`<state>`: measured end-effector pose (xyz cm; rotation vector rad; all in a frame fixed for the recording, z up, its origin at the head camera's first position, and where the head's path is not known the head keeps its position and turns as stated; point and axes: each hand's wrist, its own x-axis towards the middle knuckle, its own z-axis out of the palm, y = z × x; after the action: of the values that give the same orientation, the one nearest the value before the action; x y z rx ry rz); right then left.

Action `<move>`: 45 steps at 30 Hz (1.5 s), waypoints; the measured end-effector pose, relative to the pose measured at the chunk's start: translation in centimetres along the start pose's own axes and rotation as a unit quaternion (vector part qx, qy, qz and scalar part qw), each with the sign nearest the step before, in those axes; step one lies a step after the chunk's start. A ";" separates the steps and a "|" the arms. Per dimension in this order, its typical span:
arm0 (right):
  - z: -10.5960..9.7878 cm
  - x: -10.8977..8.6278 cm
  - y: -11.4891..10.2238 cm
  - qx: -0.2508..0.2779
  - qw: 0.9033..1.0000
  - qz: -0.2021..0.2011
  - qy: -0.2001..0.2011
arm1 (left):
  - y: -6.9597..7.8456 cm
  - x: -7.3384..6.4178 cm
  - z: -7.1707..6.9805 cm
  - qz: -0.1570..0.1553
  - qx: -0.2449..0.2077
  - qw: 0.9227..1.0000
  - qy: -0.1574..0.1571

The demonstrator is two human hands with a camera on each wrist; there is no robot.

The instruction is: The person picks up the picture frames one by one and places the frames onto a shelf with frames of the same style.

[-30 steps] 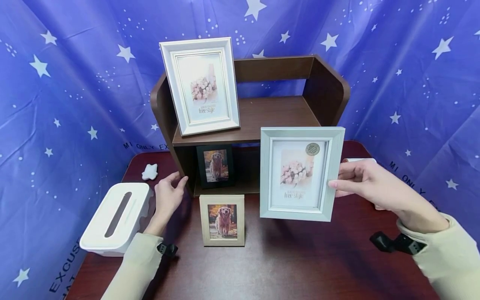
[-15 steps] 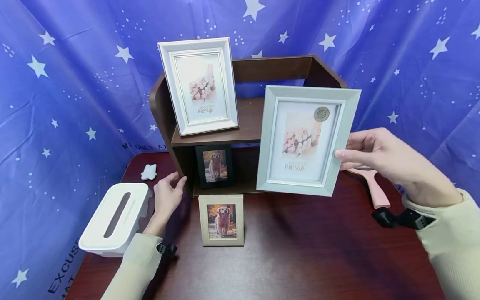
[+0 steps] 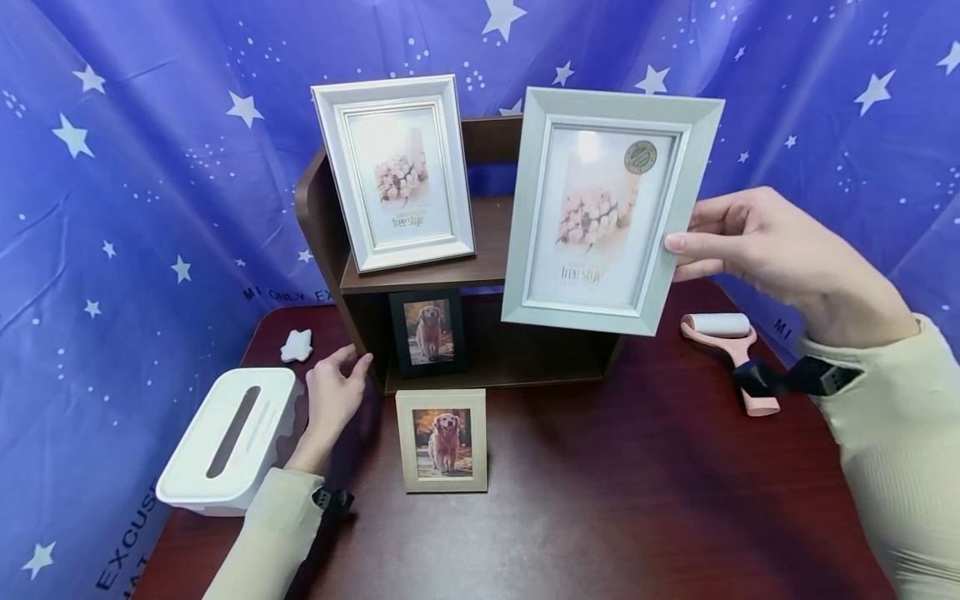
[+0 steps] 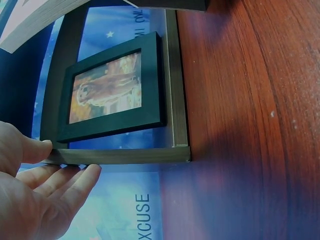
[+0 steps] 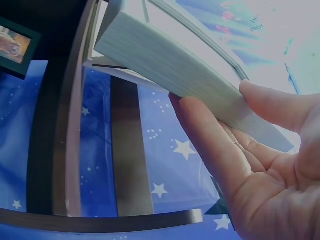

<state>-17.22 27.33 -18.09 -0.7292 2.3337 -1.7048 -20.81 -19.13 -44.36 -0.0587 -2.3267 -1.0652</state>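
1. Carefully level the grey frame [image 3: 611, 212], held up in front of the shelf [image 3: 491, 237]; the right hand [image 3: 783, 258] pinches its edge.
2. Mind the white frame [image 3: 397, 175] beside it.
3. Brace: the left hand [image 3: 336, 396] grips the shelf's side.

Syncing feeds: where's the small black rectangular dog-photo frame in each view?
Head: the black dog-photo frame is just left of centre, in the shelf's lower level.
Left wrist: upper left of centre, photo turned sideways.
Right wrist: top-left, cut off by the picture's edge.
Shared landmark: the dark-brown wooden shelf unit, partly visible throughout.
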 end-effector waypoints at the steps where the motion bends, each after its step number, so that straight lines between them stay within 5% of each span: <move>1: -0.2 0.2 -0.1 0.013 1.000 -0.003 -0.003 | 0.0 0.0 0.0 0.002 -0.001 1.000 0.001; 6: -0.8 1.6 -0.9 0.063 0.998 -0.013 -0.005 | 0.1 0.2 0.0 0.003 -0.003 1.000 0.004; 15: -1.1 3.9 -1.6 0.053 0.997 0.008 0.055 | 0.0 0.1 0.2 -0.010 0.005 1.000 -0.001; 23: -0.8 6.2 -2.3 -0.008 0.993 0.028 0.110 | -0.1 0.0 0.2 -0.004 0.005 1.000 0.000; 45: 1.0 8.7 -1.4 -0.077 0.982 0.078 0.154 | 0.2 -0.1 0.1 -0.014 0.005 1.000 -0.006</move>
<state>-23.96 22.05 -15.77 -0.3089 2.6700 -1.6850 -20.76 -18.88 -44.34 -0.0276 -2.3492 -1.0702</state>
